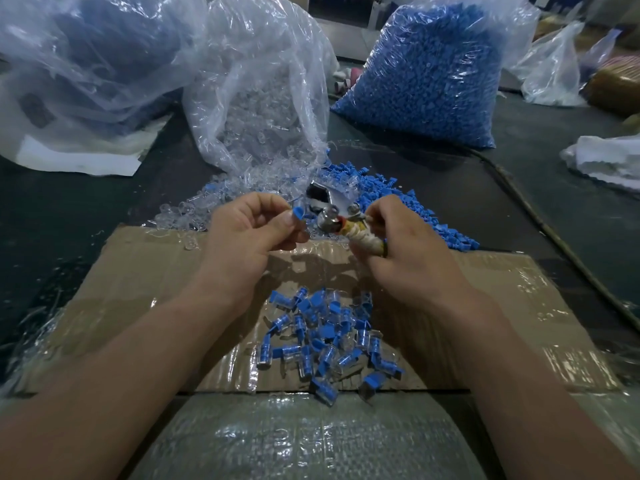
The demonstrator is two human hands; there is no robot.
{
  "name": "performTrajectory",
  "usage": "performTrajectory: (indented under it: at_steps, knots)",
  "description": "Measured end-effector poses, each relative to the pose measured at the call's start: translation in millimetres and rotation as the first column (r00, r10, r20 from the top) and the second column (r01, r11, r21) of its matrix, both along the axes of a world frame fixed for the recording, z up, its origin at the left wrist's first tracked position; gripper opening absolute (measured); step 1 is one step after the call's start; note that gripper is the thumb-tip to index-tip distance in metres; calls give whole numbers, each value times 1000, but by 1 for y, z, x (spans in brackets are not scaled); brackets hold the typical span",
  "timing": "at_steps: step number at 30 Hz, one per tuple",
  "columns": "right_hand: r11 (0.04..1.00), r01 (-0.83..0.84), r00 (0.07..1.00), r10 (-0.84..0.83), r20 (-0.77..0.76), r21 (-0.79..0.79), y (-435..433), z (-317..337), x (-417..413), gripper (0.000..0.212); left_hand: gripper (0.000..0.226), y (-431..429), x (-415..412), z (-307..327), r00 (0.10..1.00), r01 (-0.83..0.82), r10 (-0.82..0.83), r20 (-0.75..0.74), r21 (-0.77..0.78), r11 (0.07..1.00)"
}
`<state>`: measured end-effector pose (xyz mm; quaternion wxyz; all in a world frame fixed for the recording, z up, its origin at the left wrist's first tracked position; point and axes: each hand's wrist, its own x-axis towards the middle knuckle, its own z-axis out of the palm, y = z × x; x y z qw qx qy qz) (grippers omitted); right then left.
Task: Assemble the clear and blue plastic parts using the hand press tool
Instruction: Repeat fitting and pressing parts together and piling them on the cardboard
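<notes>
— Any writing at the left?
— Only a dark patch on the crumpled left bag (86,64), too blurred to read. Beside it a clear bag (256,98) lies open, spilling clear parts (187,213) onto the dark table (52,220).
— And the left hand?
— The left hand (249,233) is curled. Thumb and forefinger pinch a small blue part (298,214) with a flat, flag-like top, just beside the tool's metal head.
— The tool itself?
— The hand press tool (329,220) is shiny metal with a round head, its handle wound in off-white cord. It is held above the far edge of the cardboard (156,271), between the two hands. The right hand (408,247) is closed around that wrapped handle.
— Below them?
— A pile of joined pieces (322,341), blue inserts inside clear housings, lies on the cardboard between the forearms.
— Further right?
— A heap of loose blue parts (426,216) lies behind the right hand, and a full bag of blue parts (433,74) stands beyond.
</notes>
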<state>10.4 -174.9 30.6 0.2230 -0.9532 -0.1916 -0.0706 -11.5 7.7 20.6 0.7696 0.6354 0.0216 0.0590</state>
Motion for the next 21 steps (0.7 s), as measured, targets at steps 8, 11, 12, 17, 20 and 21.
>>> performTrajectory:
  at_steps: [8,11,12,17,20,21]
  knots:
    - [999,-28,998,26,-63,-23,5,-1,-1,28,8,-2,-4,6,999,-33,31,22,48,998]
    - [999,-41,995,39,-91,-25,6,-2,-2,25,11,-3,-5,7,999,-31,29,28,84,996]
    - [999,-48,994,45,-103,-25,7,-2,-2,24,12,-4,-6,7,999,-34,31,33,95,995]
    - [997,-71,991,66,-116,-38,8,0,-4,20,12,-5,-7,7,996,-59,50,69,136,989]
    - [993,-79,993,70,-95,-87,10,2,-4,21,13,-5,-7,7,994,-69,55,91,168,983]
    - [993,-76,994,68,-85,-88,11,2,-5,21,13,-5,-8,7,993,-72,53,102,193,979]
